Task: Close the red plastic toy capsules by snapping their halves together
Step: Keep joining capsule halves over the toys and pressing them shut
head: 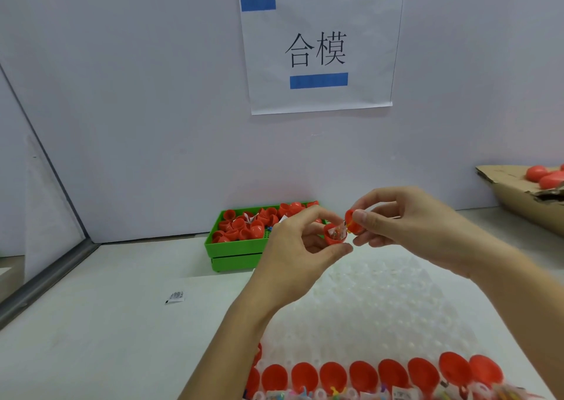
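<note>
A row of red halves (360, 375) lies along the bottom edge of the frame, hollow sides up, seated in a white dimpled tray (381, 302), with small coloured toys blurred just below them.

Above the tray, centre-right of the frame, both hands meet in the air. The left hand (293, 247) pinches the lower half (334, 237) between thumb and curled fingers; its open mouth tilts up and to the right, and a paper slip and small toy show inside. The right hand (393, 219) pinches the cap (351, 221) between thumb and forefinger, its hollow turned down-left toward the lower half. The two halves touch at one edge, where a yellow piece shows between them, and are not closed; their shared long axis leans toward the upper right. Both forearms rise from the bottom edge, wrists bent inward.

Behind the left hand sits a green bin (232, 251) heaped with red halves. At the right edge a cardboard box (512, 195) holds closed capsules (546, 176). A paper sign (320, 48) hangs on the wall.
</note>
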{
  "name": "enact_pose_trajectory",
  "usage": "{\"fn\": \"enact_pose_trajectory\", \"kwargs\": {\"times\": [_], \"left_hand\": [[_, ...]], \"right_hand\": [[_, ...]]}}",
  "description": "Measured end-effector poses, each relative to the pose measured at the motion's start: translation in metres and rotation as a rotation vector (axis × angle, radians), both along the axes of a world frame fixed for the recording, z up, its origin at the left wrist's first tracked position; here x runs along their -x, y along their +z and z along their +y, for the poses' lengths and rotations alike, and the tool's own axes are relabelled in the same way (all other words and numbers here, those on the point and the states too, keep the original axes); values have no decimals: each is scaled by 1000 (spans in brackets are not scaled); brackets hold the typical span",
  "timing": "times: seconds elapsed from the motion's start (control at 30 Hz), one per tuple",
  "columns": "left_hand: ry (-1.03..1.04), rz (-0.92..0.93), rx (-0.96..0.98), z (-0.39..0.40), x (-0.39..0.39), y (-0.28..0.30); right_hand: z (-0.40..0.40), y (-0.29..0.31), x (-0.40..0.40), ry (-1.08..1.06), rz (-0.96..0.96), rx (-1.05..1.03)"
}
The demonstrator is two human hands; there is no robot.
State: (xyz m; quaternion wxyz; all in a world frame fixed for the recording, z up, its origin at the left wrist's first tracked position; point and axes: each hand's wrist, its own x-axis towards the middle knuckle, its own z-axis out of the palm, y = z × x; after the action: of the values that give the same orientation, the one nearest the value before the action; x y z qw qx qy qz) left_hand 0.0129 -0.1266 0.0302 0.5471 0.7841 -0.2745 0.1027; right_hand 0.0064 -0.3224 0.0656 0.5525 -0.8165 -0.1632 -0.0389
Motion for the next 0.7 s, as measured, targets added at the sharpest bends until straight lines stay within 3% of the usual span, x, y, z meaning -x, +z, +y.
{"fn": "enact_pose_trajectory", "kwargs": {"times": [0.7], "left_hand": [[139, -18, 153, -2, 2, 7]], "right_hand": [[4, -1, 2, 25, -94, -20]]}}
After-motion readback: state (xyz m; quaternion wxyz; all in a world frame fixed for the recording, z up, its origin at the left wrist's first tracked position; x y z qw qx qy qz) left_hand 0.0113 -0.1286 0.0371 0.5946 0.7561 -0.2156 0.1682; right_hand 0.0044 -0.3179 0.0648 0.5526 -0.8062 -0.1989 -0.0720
